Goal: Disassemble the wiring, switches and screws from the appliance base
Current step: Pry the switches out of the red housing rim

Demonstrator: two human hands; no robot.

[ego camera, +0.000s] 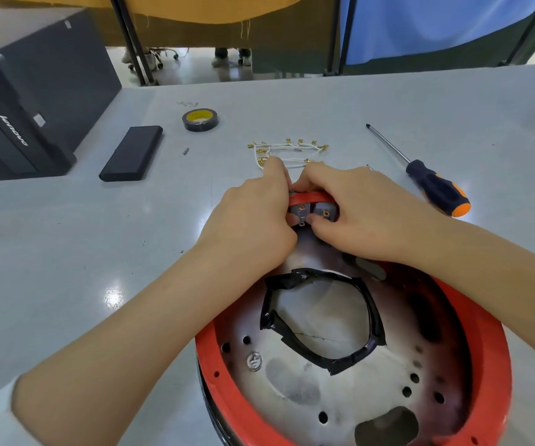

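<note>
The red-rimmed appliance base (214, 336) lies upside down near the table's front edge, with a metal plate and a black tape ring (372, 320) inside. At its far end sit two grey switches (314, 214) with brass terminals. My left hand (253, 217) grips the left switch and the red rim, thumb inside and fingers over the far side. My right hand (359, 210) grips the right switch the same way. A bundle of white wires (288, 151) with brass connectors lies loose on the table just beyond my hands.
A screwdriver (437, 185) with a black and orange handle lies to the right. A roll of black tape (200, 119), a black flat block (132, 152) and a small bit (185, 151) lie at the far left. A black computer case (21, 101) stands on the left.
</note>
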